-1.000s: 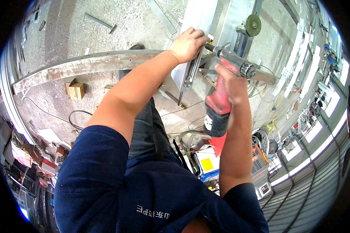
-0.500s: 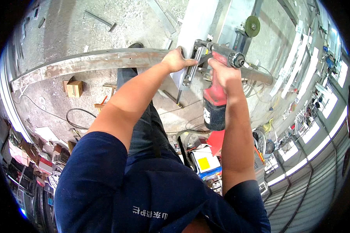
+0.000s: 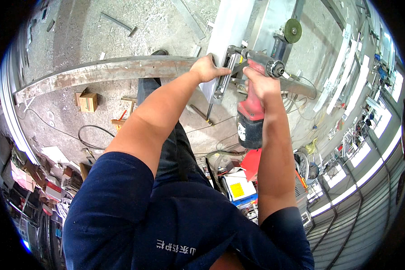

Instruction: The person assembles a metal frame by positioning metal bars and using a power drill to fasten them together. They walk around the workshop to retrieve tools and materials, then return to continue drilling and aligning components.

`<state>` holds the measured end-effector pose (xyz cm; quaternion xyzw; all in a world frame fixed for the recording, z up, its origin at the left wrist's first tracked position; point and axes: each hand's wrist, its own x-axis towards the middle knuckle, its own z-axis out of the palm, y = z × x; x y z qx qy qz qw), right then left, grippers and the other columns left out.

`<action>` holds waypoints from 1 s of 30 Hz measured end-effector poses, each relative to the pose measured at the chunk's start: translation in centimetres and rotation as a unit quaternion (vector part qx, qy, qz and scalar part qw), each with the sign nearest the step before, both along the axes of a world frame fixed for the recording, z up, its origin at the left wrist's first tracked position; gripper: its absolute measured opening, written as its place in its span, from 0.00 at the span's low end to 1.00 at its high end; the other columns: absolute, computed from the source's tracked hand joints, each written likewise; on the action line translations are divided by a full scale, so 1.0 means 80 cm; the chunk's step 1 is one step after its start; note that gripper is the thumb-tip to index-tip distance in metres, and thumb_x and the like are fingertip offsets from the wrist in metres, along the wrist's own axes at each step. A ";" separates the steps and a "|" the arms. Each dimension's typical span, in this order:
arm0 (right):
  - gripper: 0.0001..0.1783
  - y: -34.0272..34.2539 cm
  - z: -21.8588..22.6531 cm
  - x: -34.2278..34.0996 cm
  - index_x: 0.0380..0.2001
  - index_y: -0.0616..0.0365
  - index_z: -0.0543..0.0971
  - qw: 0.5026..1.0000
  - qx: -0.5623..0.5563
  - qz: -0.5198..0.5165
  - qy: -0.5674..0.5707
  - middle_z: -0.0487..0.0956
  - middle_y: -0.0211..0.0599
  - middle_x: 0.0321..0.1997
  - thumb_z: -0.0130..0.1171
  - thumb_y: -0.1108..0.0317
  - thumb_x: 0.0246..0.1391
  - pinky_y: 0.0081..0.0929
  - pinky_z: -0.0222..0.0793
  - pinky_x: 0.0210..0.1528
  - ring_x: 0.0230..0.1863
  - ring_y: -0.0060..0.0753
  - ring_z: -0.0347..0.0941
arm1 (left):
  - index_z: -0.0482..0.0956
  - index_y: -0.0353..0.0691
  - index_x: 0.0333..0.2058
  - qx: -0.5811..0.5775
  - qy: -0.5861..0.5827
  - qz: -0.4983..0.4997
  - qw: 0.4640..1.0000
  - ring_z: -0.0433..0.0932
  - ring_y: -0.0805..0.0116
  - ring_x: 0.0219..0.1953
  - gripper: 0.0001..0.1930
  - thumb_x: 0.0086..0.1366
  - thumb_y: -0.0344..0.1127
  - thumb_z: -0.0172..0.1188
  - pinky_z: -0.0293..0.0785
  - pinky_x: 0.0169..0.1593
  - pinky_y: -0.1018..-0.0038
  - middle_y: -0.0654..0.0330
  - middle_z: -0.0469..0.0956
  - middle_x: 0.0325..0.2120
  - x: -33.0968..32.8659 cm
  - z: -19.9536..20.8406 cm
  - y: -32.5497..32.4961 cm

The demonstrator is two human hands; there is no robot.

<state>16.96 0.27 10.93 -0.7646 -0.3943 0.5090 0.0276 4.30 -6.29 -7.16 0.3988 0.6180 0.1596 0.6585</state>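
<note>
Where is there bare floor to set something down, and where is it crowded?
Mostly bare: the concrete floor between the metal bar and rusty beam. A narrower patch lies between the angle grinder and white strips. Crowded: around the cordless driver, slotted metal fitting, left hand and right hand.

LIGHT: bright o'all, windows (image 3: 362,150) on R blown out | GLARE: wht panel (image 3: 231,27) near clipped, floor (image 3: 135,45) pale | DARK: navy shirt (image 3: 180,216) low detail | FOCUS: drill (image 3: 252,110) fairly sharp, L-side clutter (image 3: 45,189) soft | LENS: fisheye, beam (image 3: 108,71) bowed, blk vignette, blue fringe low L
</note>
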 end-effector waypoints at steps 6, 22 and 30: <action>0.19 0.004 0.002 0.001 0.46 0.60 0.79 0.999 -0.025 0.013 -0.046 0.80 0.34 0.34 0.68 0.66 0.49 0.28 0.74 0.27 0.27 0.26 0.75 | 0.74 0.22 0.48 0.013 -0.014 0.013 1.000 0.80 0.49 0.45 0.49 0.42 0.67 0.71 0.73 0.52 0.64 0.37 0.79 0.41 0.003 -0.007 -0.005; 0.23 -0.084 0.071 0.071 0.51 0.63 0.77 0.995 0.055 -0.074 -0.034 0.80 0.33 0.49 0.66 0.69 0.52 0.27 0.74 0.43 0.43 0.25 0.76 | 0.76 0.26 0.46 0.014 -0.006 0.021 1.000 0.81 0.58 0.42 0.42 0.46 0.61 0.73 0.74 0.50 0.67 0.45 0.81 0.40 0.005 -0.005 -0.003; 0.24 -0.138 0.079 0.087 0.54 0.61 0.76 0.995 -0.018 -0.094 -0.034 0.81 0.31 0.47 0.64 0.63 0.56 0.22 0.71 0.38 0.36 0.19 0.73 | 0.77 0.26 0.47 0.028 -0.016 0.031 0.999 0.81 0.62 0.39 0.38 0.48 0.57 0.73 0.75 0.47 0.68 0.48 0.82 0.37 0.010 -0.023 -0.006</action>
